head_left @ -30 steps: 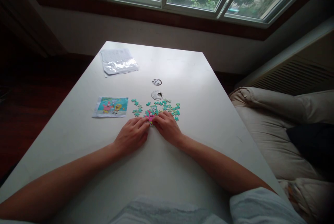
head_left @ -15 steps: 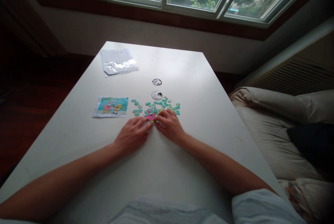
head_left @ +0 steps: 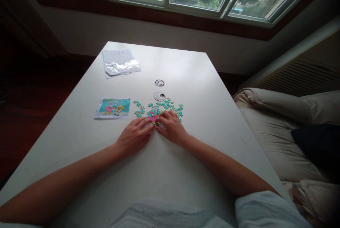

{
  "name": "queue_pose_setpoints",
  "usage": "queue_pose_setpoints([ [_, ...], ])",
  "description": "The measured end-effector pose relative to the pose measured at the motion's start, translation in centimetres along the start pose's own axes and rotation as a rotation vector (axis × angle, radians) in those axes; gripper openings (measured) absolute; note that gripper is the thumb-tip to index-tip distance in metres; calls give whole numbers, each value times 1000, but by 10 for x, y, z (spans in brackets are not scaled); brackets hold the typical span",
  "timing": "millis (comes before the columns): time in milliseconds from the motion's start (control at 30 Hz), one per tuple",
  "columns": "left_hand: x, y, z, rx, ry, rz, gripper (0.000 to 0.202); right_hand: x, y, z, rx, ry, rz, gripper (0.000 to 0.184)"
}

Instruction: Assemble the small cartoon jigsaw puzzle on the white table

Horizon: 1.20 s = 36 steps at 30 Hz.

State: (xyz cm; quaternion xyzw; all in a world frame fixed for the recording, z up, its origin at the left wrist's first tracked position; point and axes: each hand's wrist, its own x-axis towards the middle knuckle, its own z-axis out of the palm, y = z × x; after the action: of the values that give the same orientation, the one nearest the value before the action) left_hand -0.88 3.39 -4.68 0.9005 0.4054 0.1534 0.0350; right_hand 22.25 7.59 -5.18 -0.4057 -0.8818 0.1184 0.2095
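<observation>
Your left hand [head_left: 134,134], right hand [head_left: 174,127] at pink puzzle section [head_left: 152,116]; can't tell whether fingers [head_left: 145,122] pinch. Uneven press could pop section apart.

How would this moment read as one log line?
left hand: at near edge of puzzle | right hand: over its right part | loose pieces: either side | picture sheet: flat, left

Daylight from a wide window [head_left: 166,6] falls across dark-red floor [head_left: 29,114] and beige sofa [head_left: 268,125].
</observation>
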Motion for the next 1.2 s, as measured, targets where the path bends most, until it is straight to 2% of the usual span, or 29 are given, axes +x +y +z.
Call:
queue_pose_setpoints([
  [133, -1, -1, 1, -3, 8, 4, 37, 3, 1, -2, 65, -24, 13, 13],
  [333, 0, -2, 1, -27, 13, 6, 40, 5, 1, -3, 106, -47, 20, 17],
  [567, 1, -1, 0, -41, 27, 23, 39, 6, 0, -5, 22, 10, -22, 14],
  [700, 1, -2, 1, -30, 7, 23, 39, 8, 2, -6, 40, -17, -50, 10],
  [900, 2, -1, -1, -44, 27, 24, 38, 6, 6, -7, 2, 9, -33, 19],
  [1033, 1, -1, -2, -42, 22, 10, 36, 5, 5, -7, -20, -18, -28, 15],
  [1200, 1, -1, -1, -19, 11, 8, 36, 6, 5, -9, 78, -70, -30, 15],
])
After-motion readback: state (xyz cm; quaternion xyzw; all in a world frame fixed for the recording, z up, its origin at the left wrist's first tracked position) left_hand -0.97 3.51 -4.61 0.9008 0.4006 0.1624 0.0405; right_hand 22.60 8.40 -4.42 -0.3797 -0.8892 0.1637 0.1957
